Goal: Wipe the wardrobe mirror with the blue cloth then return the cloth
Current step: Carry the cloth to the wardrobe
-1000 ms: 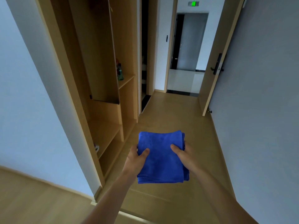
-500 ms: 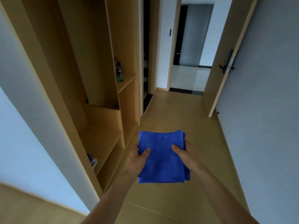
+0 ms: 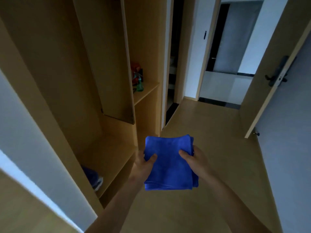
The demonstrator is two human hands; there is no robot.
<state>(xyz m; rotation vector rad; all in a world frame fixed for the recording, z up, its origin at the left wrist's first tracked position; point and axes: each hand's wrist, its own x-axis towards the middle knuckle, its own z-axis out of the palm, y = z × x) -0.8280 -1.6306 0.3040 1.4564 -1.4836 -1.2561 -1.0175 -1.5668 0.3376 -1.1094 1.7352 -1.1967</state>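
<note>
The folded blue cloth (image 3: 168, 165) is held level above the wooden floor (image 3: 210, 132). The left hand (image 3: 143, 165) grips its left edge and the right hand (image 3: 196, 161) its right edge, thumbs on top. The open wardrobe (image 3: 107, 64) stands just left, with a green spray bottle (image 3: 139, 84) on its shelf.

Cloth (image 3: 169, 165) lying between the hands, wardrobe (image 3: 107, 64) standing left.
Left hand (image 3: 143, 167) is holding its left edge, right hand (image 3: 195, 160) its right; a bottle (image 3: 139, 84) is standing at the shelf's (image 3: 148, 90) left end; a door (image 3: 269, 64) is standing right.
</note>
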